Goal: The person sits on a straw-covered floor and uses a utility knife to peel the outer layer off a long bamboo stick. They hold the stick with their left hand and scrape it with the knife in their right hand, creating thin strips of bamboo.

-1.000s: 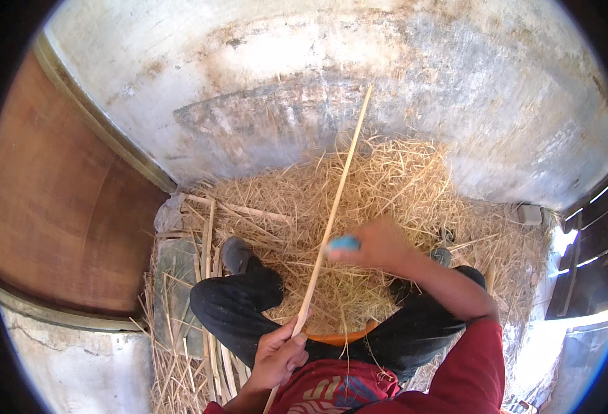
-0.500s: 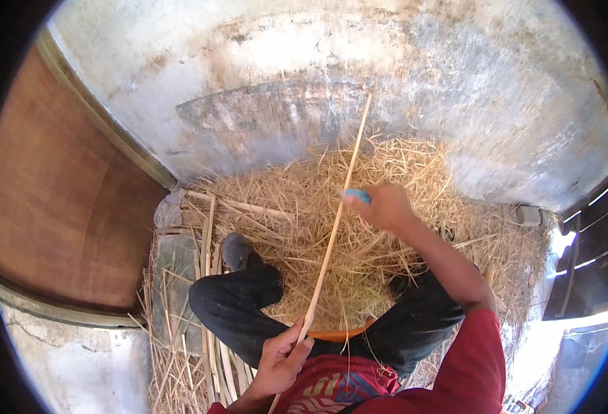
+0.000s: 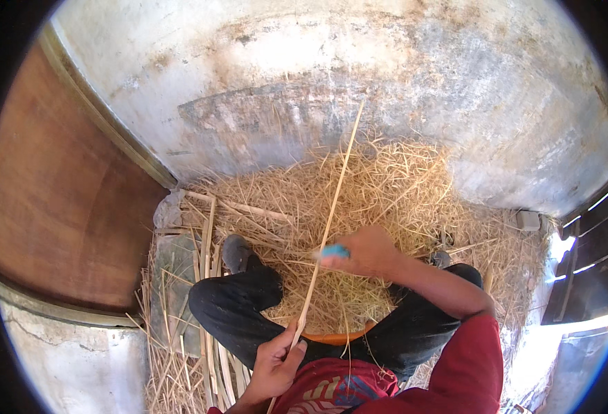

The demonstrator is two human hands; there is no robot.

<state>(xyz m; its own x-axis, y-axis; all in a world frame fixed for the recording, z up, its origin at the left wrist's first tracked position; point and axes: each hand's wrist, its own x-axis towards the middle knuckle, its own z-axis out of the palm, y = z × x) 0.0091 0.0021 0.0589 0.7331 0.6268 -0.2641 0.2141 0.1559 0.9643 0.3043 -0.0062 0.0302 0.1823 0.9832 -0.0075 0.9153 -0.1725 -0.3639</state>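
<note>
A long pale bamboo strip (image 3: 333,207) runs from my lap up toward the wall. My left hand (image 3: 274,361) grips its lower end near my chest. My right hand (image 3: 364,250) is closed on a tool with a blue handle (image 3: 334,252), pressed against the strip about halfway up. Fine straw-like shavings (image 3: 387,186) lie heaped under and beyond both hands. I sit with my legs in black trousers (image 3: 231,310) spread around the heap.
A stained grey wall (image 3: 359,76) rises right behind the heap. A brown wooden door (image 3: 55,200) stands at the left. Several split strips (image 3: 204,241) lie by my left foot. An orange rim (image 3: 331,338) shows at my lap.
My right hand with the blue-handled tool went up along the strip, then came back down toward me. My left hand kept its hold at the lower end.
</note>
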